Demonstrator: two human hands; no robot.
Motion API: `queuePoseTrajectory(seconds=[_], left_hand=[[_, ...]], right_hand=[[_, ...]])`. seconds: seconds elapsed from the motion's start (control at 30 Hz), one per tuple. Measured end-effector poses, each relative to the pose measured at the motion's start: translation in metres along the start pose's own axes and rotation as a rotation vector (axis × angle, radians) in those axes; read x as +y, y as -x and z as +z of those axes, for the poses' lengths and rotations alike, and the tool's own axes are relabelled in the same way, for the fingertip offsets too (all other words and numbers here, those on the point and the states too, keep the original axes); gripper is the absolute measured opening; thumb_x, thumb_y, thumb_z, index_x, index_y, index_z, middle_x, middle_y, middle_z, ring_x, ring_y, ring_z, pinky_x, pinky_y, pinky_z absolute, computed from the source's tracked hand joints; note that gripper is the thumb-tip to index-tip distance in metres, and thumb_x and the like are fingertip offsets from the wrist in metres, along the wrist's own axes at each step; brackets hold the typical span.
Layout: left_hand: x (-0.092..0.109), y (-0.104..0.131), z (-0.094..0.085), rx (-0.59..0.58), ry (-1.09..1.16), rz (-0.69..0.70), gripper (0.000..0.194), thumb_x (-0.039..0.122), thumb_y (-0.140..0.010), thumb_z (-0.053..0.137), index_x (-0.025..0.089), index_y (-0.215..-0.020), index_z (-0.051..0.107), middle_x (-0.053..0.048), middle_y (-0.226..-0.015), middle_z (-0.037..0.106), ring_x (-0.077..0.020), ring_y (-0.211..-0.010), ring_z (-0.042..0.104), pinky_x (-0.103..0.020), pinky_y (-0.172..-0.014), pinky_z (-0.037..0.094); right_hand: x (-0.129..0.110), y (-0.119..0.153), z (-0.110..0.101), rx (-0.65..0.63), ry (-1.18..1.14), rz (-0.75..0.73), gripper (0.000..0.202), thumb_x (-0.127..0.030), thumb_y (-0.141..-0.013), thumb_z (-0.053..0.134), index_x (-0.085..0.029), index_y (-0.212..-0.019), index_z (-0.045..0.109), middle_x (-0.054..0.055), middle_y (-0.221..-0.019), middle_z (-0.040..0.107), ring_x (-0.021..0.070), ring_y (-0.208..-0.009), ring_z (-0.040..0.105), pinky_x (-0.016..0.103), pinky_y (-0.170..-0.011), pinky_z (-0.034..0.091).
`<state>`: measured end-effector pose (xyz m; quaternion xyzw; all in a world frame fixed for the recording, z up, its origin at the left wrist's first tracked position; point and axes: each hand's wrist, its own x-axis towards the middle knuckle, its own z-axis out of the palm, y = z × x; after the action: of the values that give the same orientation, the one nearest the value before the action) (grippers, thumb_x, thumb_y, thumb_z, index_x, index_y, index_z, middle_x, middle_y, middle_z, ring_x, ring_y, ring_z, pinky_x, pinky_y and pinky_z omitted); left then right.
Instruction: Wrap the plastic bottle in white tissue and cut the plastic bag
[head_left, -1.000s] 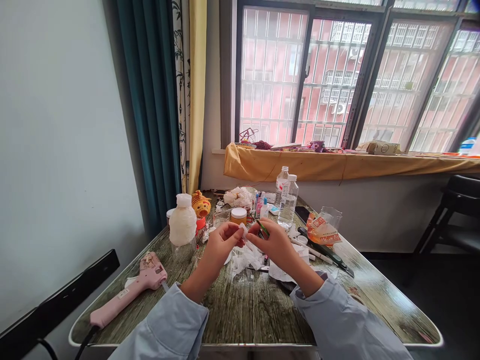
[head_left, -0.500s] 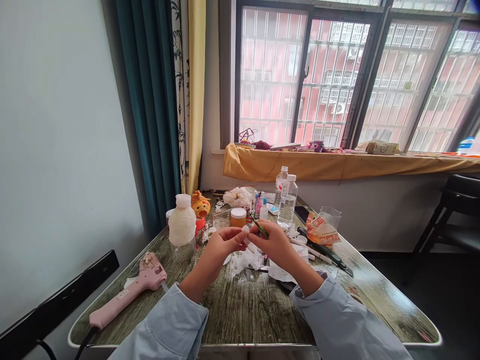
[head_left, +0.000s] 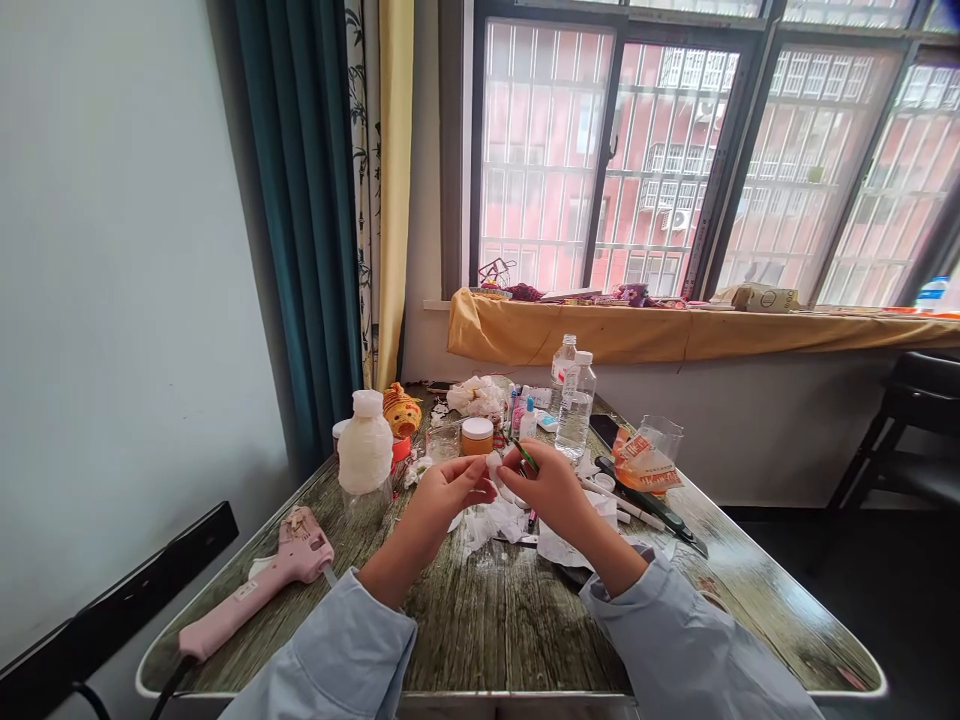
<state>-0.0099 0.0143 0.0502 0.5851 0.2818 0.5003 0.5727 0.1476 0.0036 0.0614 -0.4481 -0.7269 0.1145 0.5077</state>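
Observation:
Above the middle of the table, my left hand [head_left: 448,492] pinches a small white piece [head_left: 493,464], perhaps paper or tissue, between thumb and fingertips. My right hand [head_left: 551,487] meets it from the other side, its fingertips closed at the piece. A thin green stick-like tool [head_left: 528,457] rests in the right hand; its exact kind is unclear. Torn white scraps [head_left: 491,525] lie on the table below both hands. Just behind them stands a jar with a white lid [head_left: 477,436]. The fingers partly hide the white piece.
On the left lie a pink glue gun [head_left: 262,580] and a white-coated bottle [head_left: 366,450] standing on a clear base. Clear plastic bottles [head_left: 575,410] stand behind. A dark green utility knife [head_left: 664,510] and a cut plastic bottle [head_left: 649,455] sit on the right.
The left fingers have shifted slightly and spread a little at the white piece. The green tool has tilted a little in the right hand. Other things stay put.

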Motion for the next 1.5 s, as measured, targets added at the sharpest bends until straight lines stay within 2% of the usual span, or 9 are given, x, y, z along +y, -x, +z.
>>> queuePoseTrajectory(seconds=[0.13,0.37,0.5,0.63,0.8,0.93,1.03,1.23,1.5], left_hand=[[0.0010,-0.0010,-0.0006,0.089,-0.006,0.020,0.046,0.047,-0.070,0.072,0.015,-0.101,0.064,-0.003,-0.079,0.064,-0.0133,-0.070,0.060,-0.030,-0.070,0.051],[-0.0014,-0.0037,-0.0013,0.186,-0.028,0.119,0.043,0.038,-0.056,0.083,0.016,-0.085,0.060,0.000,-0.081,0.064,-0.0131,-0.075,0.060,-0.026,-0.071,0.050],[-0.0015,-0.0027,-0.0007,0.170,-0.014,0.119,0.043,0.038,-0.058,0.081,0.015,-0.088,0.060,-0.001,-0.078,0.065,-0.0140,-0.073,0.061,-0.028,-0.072,0.051],[0.0001,-0.0013,-0.0004,0.161,0.000,0.114,0.042,0.048,-0.068,0.072,0.015,-0.090,0.059,-0.004,-0.081,0.066,-0.0165,-0.076,0.064,-0.034,-0.075,0.053],[0.0017,-0.0017,-0.0016,0.198,-0.108,0.153,0.036,0.046,-0.068,0.072,0.015,-0.082,0.063,-0.002,-0.073,0.065,-0.0140,-0.066,0.060,-0.027,-0.064,0.049],[0.0004,-0.0022,-0.0019,0.222,-0.216,0.185,0.027,0.036,-0.060,0.079,0.015,-0.073,0.068,-0.003,-0.071,0.067,-0.0143,-0.067,0.059,-0.025,-0.064,0.046],[-0.0002,-0.0030,-0.0022,0.237,-0.221,0.178,0.025,0.037,-0.061,0.077,0.016,-0.072,0.069,-0.002,-0.068,0.067,-0.0145,-0.064,0.059,-0.025,-0.062,0.046],[0.0012,-0.0027,-0.0031,0.196,-0.159,0.161,0.033,0.048,-0.071,0.064,0.015,-0.073,0.068,-0.002,-0.067,0.066,-0.0142,-0.064,0.058,-0.028,-0.066,0.049],[0.0007,-0.0018,-0.0035,0.147,-0.228,0.168,0.028,0.043,-0.069,0.069,0.016,-0.075,0.068,-0.001,-0.067,0.065,-0.0138,-0.066,0.056,-0.026,-0.065,0.045]], right_hand=[[0.0004,-0.0002,0.0010,-0.009,-0.001,0.005,0.015,-0.023,-0.073,0.056,-0.018,-0.059,0.052,-0.003,-0.061,0.047,0.0116,-0.056,0.040,0.025,-0.054,0.030],[0.0010,0.0016,0.0018,-0.029,0.009,0.006,0.015,-0.022,-0.073,0.056,-0.018,-0.059,0.054,-0.003,-0.060,0.047,0.0113,-0.057,0.040,0.025,-0.055,0.030],[0.0006,0.0020,0.0015,-0.038,0.006,0.011,0.015,-0.024,-0.073,0.056,-0.018,-0.060,0.055,-0.003,-0.060,0.047,0.0109,-0.056,0.039,0.024,-0.054,0.030],[0.0005,0.0010,0.0010,-0.025,0.004,0.008,0.016,-0.025,-0.074,0.056,-0.018,-0.061,0.054,-0.003,-0.060,0.047,0.0111,-0.056,0.039,0.024,-0.053,0.030],[0.0020,0.0004,0.0015,-0.013,0.018,-0.016,0.016,-0.023,-0.074,0.057,-0.018,-0.060,0.053,-0.003,-0.061,0.049,0.0110,-0.056,0.040,0.024,-0.054,0.031],[0.0022,0.0003,0.0038,0.001,0.051,-0.034,0.015,-0.021,-0.074,0.056,-0.018,-0.060,0.052,-0.002,-0.062,0.050,0.0117,-0.057,0.042,0.024,-0.055,0.031],[-0.0001,0.0006,0.0058,0.015,0.072,-0.049,0.015,-0.022,-0.074,0.056,-0.018,-0.060,0.052,-0.002,-0.062,0.049,0.0124,-0.058,0.043,0.025,-0.055,0.030],[-0.0030,0.0007,0.0079,0.055,0.079,-0.059,0.018,-0.025,-0.076,0.055,-0.019,-0.060,0.051,-0.003,-0.060,0.049,0.0121,-0.056,0.042,0.025,-0.054,0.030],[-0.0021,0.0007,0.0067,0.041,0.092,-0.074,0.017,-0.018,-0.075,0.056,-0.018,-0.058,0.052,-0.003,-0.060,0.048,0.0112,-0.055,0.041,0.024,-0.053,0.030]])
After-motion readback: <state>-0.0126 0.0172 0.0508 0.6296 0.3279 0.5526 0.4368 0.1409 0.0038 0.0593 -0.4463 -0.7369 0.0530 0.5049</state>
